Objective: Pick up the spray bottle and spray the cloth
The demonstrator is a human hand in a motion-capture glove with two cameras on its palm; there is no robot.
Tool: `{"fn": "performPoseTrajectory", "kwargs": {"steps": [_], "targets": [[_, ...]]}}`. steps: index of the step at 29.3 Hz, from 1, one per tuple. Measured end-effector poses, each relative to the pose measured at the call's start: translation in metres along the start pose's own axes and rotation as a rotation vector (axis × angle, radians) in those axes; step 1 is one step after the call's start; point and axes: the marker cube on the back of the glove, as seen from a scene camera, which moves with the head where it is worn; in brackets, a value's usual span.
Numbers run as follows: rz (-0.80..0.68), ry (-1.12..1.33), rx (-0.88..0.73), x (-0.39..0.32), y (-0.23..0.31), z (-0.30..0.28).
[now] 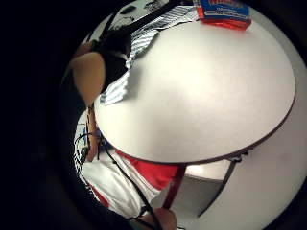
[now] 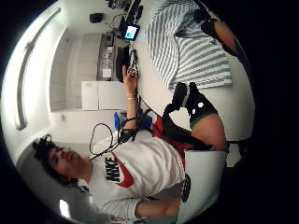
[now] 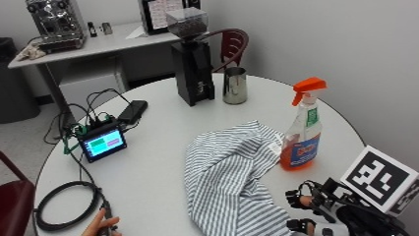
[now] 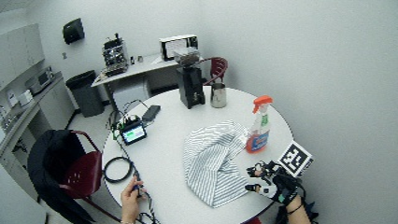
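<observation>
The spray bottle stands upright on the round white table, right of the cloth; it holds orange liquid and has an orange trigger and a blue label. The striped cloth lies crumpled mid-table, reaching the near edge. My gloved right hand hovers at the near right edge, beside the cloth's corner and short of the bottle, fingers loosely spread, holding nothing. The little finger side palm view shows the bottle's label, the cloth and bare table. The thumb side view shows the cloth past a gloved finger.
A black coffee grinder and a metal cup stand at the table's far side. A small lit screen and a coiled cable lie at the left, where the bare left hand rests. Behind the table stands a chair.
</observation>
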Motion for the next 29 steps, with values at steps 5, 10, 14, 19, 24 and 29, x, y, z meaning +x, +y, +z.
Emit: {"fn": "performPoseTrajectory", "kwargs": {"steps": [5, 10, 14, 19, 24, 29], "targets": [[-0.009, 0.034, 0.008, -0.004, 0.001, -0.002], [-0.014, 0.049, 0.014, -0.009, 0.002, -0.005], [-0.025, 0.039, 0.025, -0.008, 0.0, -0.005], [-0.042, 0.009, 0.03, -0.008, -0.007, -0.002], [-0.084, 0.04, 0.009, -0.022, -0.034, 0.01], [-0.105, 0.232, 0.04, -0.043, -0.069, 0.014]]}}
